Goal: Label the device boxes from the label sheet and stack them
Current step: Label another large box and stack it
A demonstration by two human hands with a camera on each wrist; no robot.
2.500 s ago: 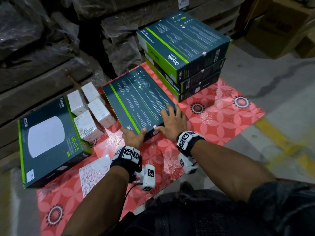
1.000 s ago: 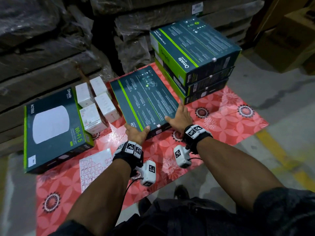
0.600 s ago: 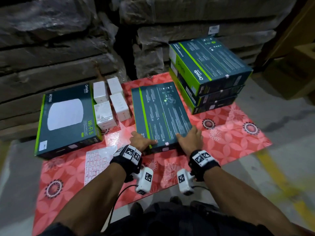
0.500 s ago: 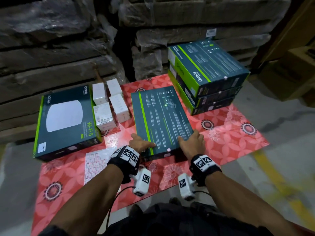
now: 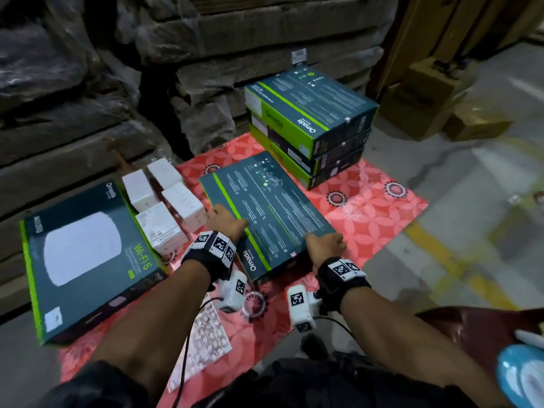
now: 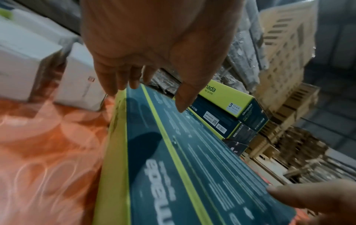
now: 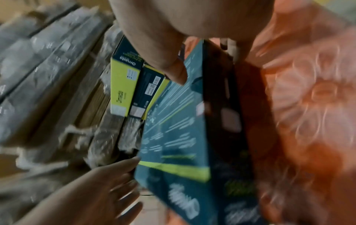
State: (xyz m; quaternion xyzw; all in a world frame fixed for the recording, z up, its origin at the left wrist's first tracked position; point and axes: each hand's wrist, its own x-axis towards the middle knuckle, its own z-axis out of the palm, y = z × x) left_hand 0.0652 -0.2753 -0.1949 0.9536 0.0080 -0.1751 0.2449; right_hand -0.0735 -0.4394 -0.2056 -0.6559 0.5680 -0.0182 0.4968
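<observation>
Held box: flat dark-teal cardboard device box with a lime stripe [image 5: 266, 213], centre of the head view, over the red floral mat [image 5: 374, 219]; near end seems raised, a shadow beneath it
Left hand [image 5: 225, 223]: grips the box's left long edge; the left wrist view alone shows the fingers [image 6: 115, 82] curled down over the lime side, thumb on the printed top
Right hand [image 5: 325, 245]: holds the near right corner; the blurred right wrist view shows the thumb on top, fingers wrapped round the dark end face
Stack: three matching teal-and-lime boxes [image 5: 309, 113], upper right of centre, well apart from the held box
White label sheet [image 5: 206, 334]: lower centre on the mat, head view only
Left side: teal box picturing a white disc [image 5: 85, 260]; four small white cartons [image 5: 164, 201] beside it
</observation>
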